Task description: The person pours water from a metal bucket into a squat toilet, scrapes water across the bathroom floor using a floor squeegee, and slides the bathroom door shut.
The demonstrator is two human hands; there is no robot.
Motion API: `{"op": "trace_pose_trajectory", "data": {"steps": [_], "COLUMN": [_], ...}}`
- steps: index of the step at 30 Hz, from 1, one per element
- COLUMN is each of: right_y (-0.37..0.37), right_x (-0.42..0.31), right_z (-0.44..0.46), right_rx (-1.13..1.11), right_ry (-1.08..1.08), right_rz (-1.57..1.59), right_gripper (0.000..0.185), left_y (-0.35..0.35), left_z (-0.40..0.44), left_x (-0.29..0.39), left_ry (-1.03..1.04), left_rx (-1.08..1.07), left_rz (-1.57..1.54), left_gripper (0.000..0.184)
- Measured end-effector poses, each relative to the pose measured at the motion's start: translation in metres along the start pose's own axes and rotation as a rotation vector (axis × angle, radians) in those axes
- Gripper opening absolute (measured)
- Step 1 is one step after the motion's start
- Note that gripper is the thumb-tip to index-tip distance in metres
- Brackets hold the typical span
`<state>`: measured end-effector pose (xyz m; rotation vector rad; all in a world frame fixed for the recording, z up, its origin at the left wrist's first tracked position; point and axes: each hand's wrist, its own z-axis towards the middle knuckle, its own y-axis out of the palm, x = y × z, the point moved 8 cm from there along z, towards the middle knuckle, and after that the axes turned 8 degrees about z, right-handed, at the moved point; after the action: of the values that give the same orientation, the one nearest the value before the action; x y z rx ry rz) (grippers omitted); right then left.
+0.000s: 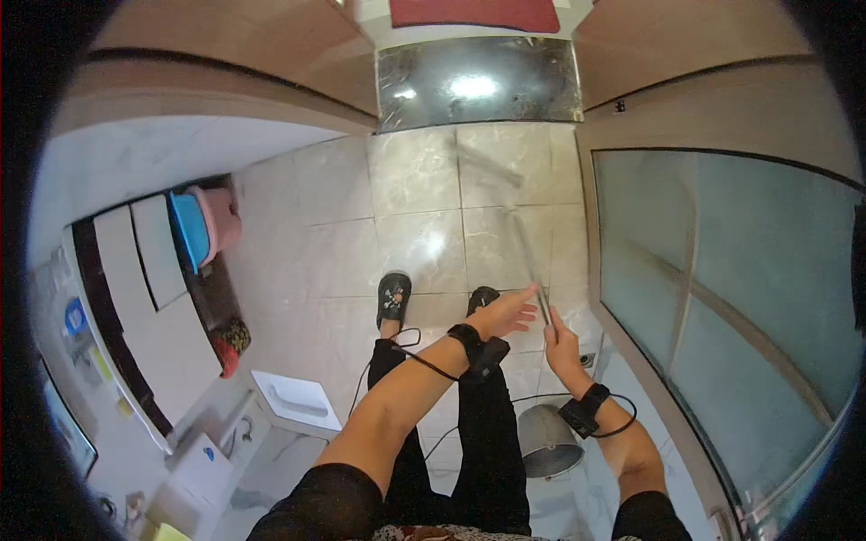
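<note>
Glossy floor tiles (415,171), metallic-looking pole (526,252), frosted glass panel (776,234)

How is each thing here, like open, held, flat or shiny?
Left hand: open, close to the handle
Right hand: closed around the handle
Handle: held, slanting
Tool's head: blurred
Black shoes: worn
Red mat: flat
Floor tiles: shiny; wetness unclear
</note>
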<state>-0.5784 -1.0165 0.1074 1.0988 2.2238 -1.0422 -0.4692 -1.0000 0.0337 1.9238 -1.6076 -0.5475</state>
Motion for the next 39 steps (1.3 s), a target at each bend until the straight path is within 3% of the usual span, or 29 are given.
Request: {"op": "trace_pose_trajectory", "data": {"steps": [3, 5, 8, 10, 12, 15, 17, 21, 23, 24, 25, 28, 30, 31, 32, 34, 36, 39], "right_y": [-0.006, 0.01, 0.066, 0.11, 0.145, 0.182, 0.206, 0.238, 0.239, 0.221, 0.209, 0.237, 0.263, 0.288, 0.319, 0.361, 0.406, 0.465], "right_x": [0.038, 0.017, 0.033, 0.046, 0.026, -0.043, -0.069, -0.053, -0.04, -0.076, -0.106, -0.079, -0.071, -0.038, 0.0, -0.002, -0.028, -0.059], "right_z": [0.023, 0.045, 0.05, 0.046, 0.021, -0.033, -0.055, -0.04, -0.024, -0.018, -0.013, 0.015, 0.007, -0.012, -0.043, -0.102, -0.159, -0.218], "right_rx": [0.16, 0.101, 0.096, 0.086, -0.005, -0.099, -0.127, -0.381, -0.332, -0.227, -0.124, -0.172, -0.2, -0.243, -0.273, -0.342, -0.395, -0.457], "right_ry": [0.164, 0.288, 0.356, 0.332, 0.19, -0.346, -0.493, -0.153, 0.022, -0.136, -0.076, 0.139, -0.019, 0.165, 0.35, 0.247, 0.114, 0.091], "right_rz": [-0.019, 0.325, 0.703, 0.855, 0.758, 0.284, 0.121, 0.025, 0.425, 0.223, 0.206, 0.452, 0.299, 0.582, 0.869, 0.573, 0.282, 0.167], "right_gripper": [0.036, 0.035, 0.038, 0.036, 0.029, 0.021, 0.017, 0.038, 0.038, 0.04, 0.027, 0.015, 0.018, 0.019, 0.02, 0.019, 0.019, 0.018], "left_y": [0.036, 0.052, 0.027, 0.012, -0.016, -0.047, -0.065, -0.081, -0.087, -0.091, -0.097, -0.119, -0.124, -0.13, -0.139, -0.157, -0.202, -0.222], "left_z": [0.003, 0.012, -0.005, -0.058, -0.08, -0.137, -0.162, -0.188, -0.182, -0.172, -0.161, -0.153, -0.173, -0.196, -0.214, -0.266, -0.283, -0.356], "left_x": [0.012, 0.018, 0.02, 0.018, -0.016, -0.054, -0.073, -0.071, -0.052, -0.047, -0.041, -0.025, -0.032, -0.041, -0.061, -0.108, -0.195, -0.247], "left_ry": [0.021, 0.099, 0.112, 0.203, 0.28, 0.249, 0.273, 0.37, 0.477, 0.539, 0.548, 0.54, 0.488, 0.601, 0.62, 0.566, 0.5, 0.455], "left_rx": [-0.142, -0.298, -0.007, -0.014, -0.019, 0.106, 0.205, 0.222, 0.184, 0.171, 0.175, 0.138, 0.061, 0.099, 0.097, 0.125, 0.306, 0.391], "left_rz": [-0.008, -0.04, 0.258, 0.175, 0.027, -0.044, -0.081, -0.101, -0.12, -0.147, -0.173, -0.181, -0.097, -0.129, -0.165, -0.244, -0.286, -0.428], "left_gripper": [0.071, 0.067, 0.066, 0.071, 0.076, 0.078, 0.081, 0.085, 0.086, 0.086, 0.085, 0.078, 0.071, 0.059, 0.06, 0.062, 0.063, 0.061]}}
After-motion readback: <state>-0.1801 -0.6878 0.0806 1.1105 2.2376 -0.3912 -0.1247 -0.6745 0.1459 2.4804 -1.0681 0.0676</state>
